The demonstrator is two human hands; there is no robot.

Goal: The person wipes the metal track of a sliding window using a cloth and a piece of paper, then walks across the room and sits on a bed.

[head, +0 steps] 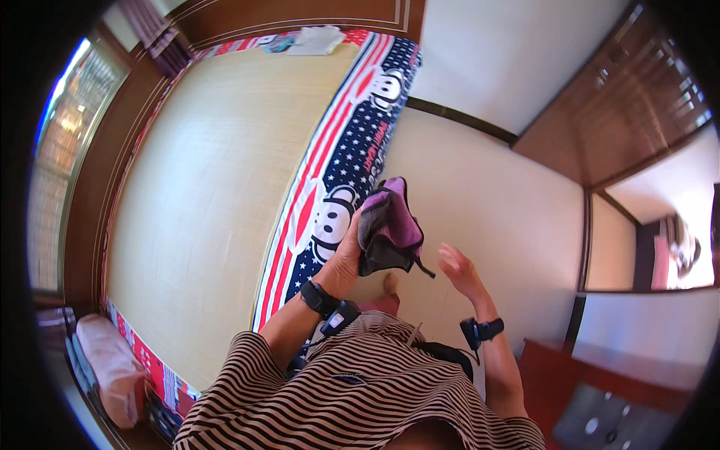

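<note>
My left hand [347, 253] grips a folded purple and dark grey cloth [394, 225] with black edging, held up in front of my body. A short black loop hangs from the cloth's lower right corner. To the right of it, apart from the cloth, my right hand [457, 270] is raised over the floor with nothing in it and its fingers slightly spread. Both wrists carry black straps with small devices. Left of the cloth lies the bed's patterned sheet [332, 219], printed with cartoon faces, stars and stripes.
A beige mat [214, 185] covers the bed. White folded fabric [316, 41] lies at its far end, and a rolled pink bundle [109, 360] is at the near left. A brown wooden door [607, 101] and a red table [613, 382] stand on the right.
</note>
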